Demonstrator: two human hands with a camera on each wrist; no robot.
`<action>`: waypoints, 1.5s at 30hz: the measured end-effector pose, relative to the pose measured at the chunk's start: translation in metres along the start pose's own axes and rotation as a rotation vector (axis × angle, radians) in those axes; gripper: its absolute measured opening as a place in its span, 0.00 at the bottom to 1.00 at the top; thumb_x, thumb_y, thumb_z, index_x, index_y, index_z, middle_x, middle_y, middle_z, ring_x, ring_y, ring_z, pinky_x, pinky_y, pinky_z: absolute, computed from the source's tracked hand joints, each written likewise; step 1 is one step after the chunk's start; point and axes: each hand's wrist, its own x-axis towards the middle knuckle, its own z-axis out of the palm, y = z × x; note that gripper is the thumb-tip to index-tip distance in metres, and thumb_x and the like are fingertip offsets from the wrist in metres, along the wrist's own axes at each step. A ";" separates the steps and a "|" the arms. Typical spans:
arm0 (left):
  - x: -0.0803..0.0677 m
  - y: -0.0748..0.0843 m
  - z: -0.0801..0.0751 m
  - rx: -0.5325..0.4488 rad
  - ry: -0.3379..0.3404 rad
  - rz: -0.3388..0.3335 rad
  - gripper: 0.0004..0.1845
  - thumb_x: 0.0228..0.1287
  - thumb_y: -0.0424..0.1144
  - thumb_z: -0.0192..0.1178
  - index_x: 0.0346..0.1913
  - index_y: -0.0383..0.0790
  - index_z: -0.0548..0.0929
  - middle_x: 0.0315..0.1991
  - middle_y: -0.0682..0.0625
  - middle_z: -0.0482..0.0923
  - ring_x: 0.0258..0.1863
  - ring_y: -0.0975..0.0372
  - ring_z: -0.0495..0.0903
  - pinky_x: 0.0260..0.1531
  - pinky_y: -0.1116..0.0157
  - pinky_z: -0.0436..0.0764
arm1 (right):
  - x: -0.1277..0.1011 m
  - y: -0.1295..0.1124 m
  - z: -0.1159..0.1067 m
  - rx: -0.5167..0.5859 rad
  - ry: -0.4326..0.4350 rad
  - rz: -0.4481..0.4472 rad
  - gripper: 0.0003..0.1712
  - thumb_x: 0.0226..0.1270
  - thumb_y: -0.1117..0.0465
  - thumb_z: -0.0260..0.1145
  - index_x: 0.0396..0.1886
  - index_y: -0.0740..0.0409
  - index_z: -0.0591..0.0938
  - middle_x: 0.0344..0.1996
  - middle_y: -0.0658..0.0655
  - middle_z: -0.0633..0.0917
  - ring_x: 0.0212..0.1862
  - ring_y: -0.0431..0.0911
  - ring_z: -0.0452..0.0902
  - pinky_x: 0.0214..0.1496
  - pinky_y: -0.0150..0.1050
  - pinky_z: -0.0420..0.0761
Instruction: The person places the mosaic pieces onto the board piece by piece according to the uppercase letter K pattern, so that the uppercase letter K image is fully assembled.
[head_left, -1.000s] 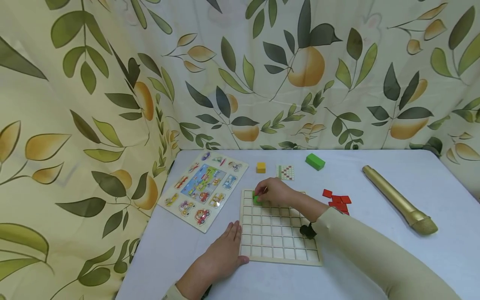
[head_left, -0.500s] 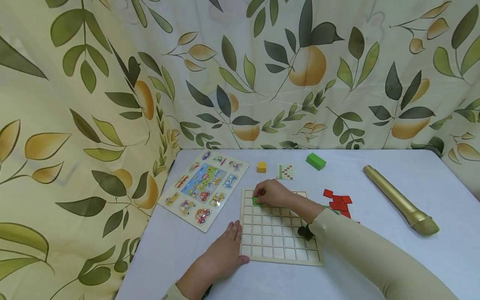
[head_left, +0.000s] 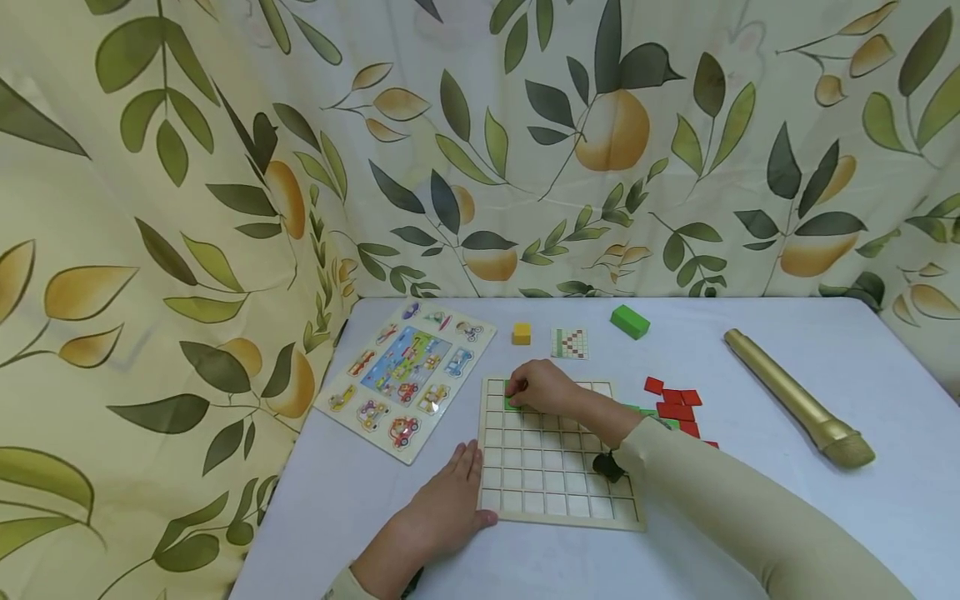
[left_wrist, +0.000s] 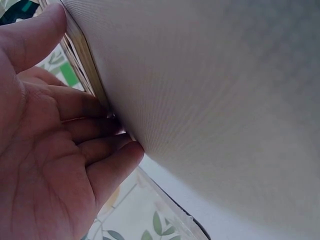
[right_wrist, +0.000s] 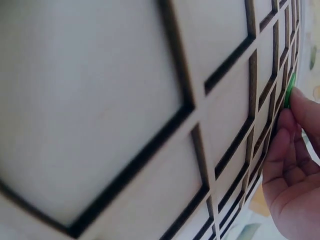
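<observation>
A wooden grid board [head_left: 534,481] with rows of square cells lies flat on the white-covered table. My right hand [head_left: 546,387] reaches over its far left part, thumb and fingers curled at a small green square tile [head_left: 512,403] in a cell there. In the right wrist view that green tile [right_wrist: 290,91] shows edge-on at the fingertips of the right hand [right_wrist: 295,165]. My left hand [head_left: 444,504] rests along the board's left edge, fingers fairly straight and thumb at the near corner. The left wrist view shows the left hand [left_wrist: 55,145] with fingertips against the board's side.
Red square tiles [head_left: 677,412] and some green tiles [head_left: 670,423] lie right of the board, partly behind the right forearm. Behind it are a yellow block [head_left: 521,334], a small pattern card [head_left: 570,343] and a green block [head_left: 630,322]. A picture puzzle [head_left: 405,375] lies left, a gold microphone [head_left: 798,398] right.
The green tile now looks flatter in its cell under the right fingers. The right forearm has shifted slightly, uncovering more green and red tiles. The left hand stays put.
</observation>
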 end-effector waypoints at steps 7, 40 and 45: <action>0.001 -0.001 0.002 -0.011 -0.006 -0.011 0.49 0.69 0.62 0.58 0.77 0.29 0.56 0.80 0.38 0.47 0.79 0.48 0.47 0.74 0.55 0.57 | -0.005 -0.003 -0.005 0.012 0.003 -0.020 0.02 0.64 0.62 0.74 0.35 0.55 0.88 0.29 0.45 0.86 0.35 0.40 0.78 0.42 0.40 0.79; -0.001 0.004 0.001 -0.044 -0.006 -0.023 0.49 0.67 0.62 0.59 0.77 0.29 0.58 0.79 0.37 0.49 0.78 0.46 0.48 0.73 0.52 0.58 | -0.115 0.075 -0.095 -0.001 0.074 0.221 0.08 0.67 0.61 0.71 0.44 0.59 0.87 0.36 0.51 0.83 0.38 0.48 0.72 0.38 0.40 0.77; 0.001 0.003 0.006 -0.071 -0.030 -0.033 0.50 0.66 0.62 0.60 0.77 0.29 0.58 0.79 0.37 0.50 0.78 0.47 0.48 0.73 0.51 0.59 | -0.124 0.083 -0.091 -0.004 0.058 0.211 0.09 0.65 0.62 0.73 0.43 0.59 0.87 0.32 0.49 0.82 0.38 0.47 0.72 0.39 0.41 0.76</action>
